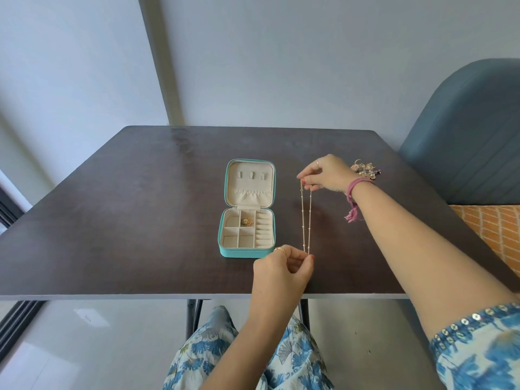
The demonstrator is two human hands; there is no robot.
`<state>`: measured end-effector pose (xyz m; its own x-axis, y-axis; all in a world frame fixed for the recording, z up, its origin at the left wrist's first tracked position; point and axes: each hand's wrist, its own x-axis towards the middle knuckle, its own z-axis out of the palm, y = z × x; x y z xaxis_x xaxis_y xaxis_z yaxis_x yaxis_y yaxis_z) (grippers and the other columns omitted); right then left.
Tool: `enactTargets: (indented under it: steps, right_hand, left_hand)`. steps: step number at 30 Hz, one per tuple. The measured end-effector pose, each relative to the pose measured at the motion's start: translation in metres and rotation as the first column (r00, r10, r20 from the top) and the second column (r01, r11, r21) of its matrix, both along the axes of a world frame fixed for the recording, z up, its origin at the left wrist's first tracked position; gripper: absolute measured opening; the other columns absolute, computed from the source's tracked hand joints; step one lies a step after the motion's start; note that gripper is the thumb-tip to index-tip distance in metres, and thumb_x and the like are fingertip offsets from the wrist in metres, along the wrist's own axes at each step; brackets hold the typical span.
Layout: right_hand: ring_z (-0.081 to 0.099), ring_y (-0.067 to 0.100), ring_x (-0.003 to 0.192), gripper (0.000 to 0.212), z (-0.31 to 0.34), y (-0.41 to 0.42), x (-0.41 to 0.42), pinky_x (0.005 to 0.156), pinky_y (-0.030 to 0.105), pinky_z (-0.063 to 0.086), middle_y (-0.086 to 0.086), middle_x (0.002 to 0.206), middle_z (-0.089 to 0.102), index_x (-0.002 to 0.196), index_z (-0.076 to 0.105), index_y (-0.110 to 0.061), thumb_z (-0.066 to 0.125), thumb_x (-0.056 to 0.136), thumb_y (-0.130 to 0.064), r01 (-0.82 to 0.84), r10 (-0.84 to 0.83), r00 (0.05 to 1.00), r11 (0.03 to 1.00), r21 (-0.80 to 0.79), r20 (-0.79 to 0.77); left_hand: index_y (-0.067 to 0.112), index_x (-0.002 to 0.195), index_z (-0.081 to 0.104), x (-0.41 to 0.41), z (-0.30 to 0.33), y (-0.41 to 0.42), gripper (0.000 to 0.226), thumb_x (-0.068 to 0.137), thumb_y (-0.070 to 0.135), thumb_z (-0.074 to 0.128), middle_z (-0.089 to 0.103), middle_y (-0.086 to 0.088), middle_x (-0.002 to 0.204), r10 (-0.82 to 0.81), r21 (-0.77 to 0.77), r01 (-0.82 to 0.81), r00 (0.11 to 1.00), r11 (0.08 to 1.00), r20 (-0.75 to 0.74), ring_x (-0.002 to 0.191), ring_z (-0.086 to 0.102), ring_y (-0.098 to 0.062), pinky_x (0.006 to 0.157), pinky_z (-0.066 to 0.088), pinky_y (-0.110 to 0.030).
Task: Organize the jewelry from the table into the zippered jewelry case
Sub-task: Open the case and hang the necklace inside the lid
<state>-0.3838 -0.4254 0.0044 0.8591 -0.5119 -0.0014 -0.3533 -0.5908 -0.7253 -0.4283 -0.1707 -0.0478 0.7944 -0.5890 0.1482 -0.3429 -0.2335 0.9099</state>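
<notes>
A teal zippered jewelry case [225,250] lies open on the dark table [126,220], its lid flat toward the far side. A gold piece [247,221] sits in one upper compartment of the cream tray. Just right of the case, a thin gold necklace [306,218] is stretched in a doubled line between my hands. My right hand [327,173] pinches its far end, and my left hand [284,266] pinches its near end by the case's front right corner. A small pile of gold jewelry [365,168] lies behind my right wrist.
A blue padded chair back [472,130] stands at the table's right side, with an orange patterned surface [495,229] below it. The table's near edge [112,297] runs just under my left hand. A grey wall is behind the table.
</notes>
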Motion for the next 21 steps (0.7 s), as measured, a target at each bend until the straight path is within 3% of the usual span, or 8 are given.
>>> enactTargets:
  steps: [4,7,13,21]
  right_hand:
    - [0.071,0.015,0.071,0.013,-0.006,0.005,0.007,0.066,0.011,0.055,0.006,0.082,0.073,0.096,0.074,-0.009,0.069,0.085,-0.003,-0.023,0.018,0.998,0.996,-0.081,-0.061]
    - [0.071,0.018,0.073,0.014,-0.009,0.006,0.011,0.065,0.015,0.057,0.006,0.081,0.073,0.095,0.073,-0.007,0.072,0.082,-0.003,-0.035,0.029,0.997,0.995,-0.089,-0.068]
    - [0.07,0.015,0.075,0.015,-0.013,0.002,0.017,0.068,0.021,0.059,0.006,0.081,0.073,0.091,0.076,-0.01,0.08,0.076,-0.008,-0.035,0.028,0.996,0.994,-0.099,-0.079]
    - [0.065,0.011,0.072,0.018,-0.015,-0.003,0.02,0.069,0.017,0.053,-0.007,0.077,0.071,0.091,0.078,-0.019,0.082,0.074,-0.02,-0.062,0.047,0.988,0.993,-0.1,-0.144]
  left_hand:
    - [0.02,0.081,0.072,0.001,0.001,-0.003,0.014,0.086,0.032,0.068,0.067,0.011,0.067,-0.025,0.091,0.018,0.996,0.996,0.081,0.07,0.064,-0.003,0.064,0.046,-0.008]
    - [0.018,0.081,0.071,0.002,0.003,-0.006,0.017,0.086,0.034,0.066,0.063,0.012,0.064,-0.055,0.158,0.034,0.99,0.987,0.132,0.069,0.064,-0.006,0.065,0.049,-0.014]
    - [0.015,0.085,0.07,0.004,0.005,-0.011,0.022,0.089,0.034,0.062,0.069,0.002,0.079,-0.118,0.265,0.072,0.98,0.962,0.16,0.077,0.064,-0.014,0.075,0.053,-0.033]
    - [0.016,0.098,0.072,0.006,0.004,-0.012,0.025,0.093,0.036,0.058,0.055,0.002,0.092,-0.176,0.329,0.089,0.953,0.94,0.248,0.083,0.057,-0.013,0.073,0.044,-0.021]
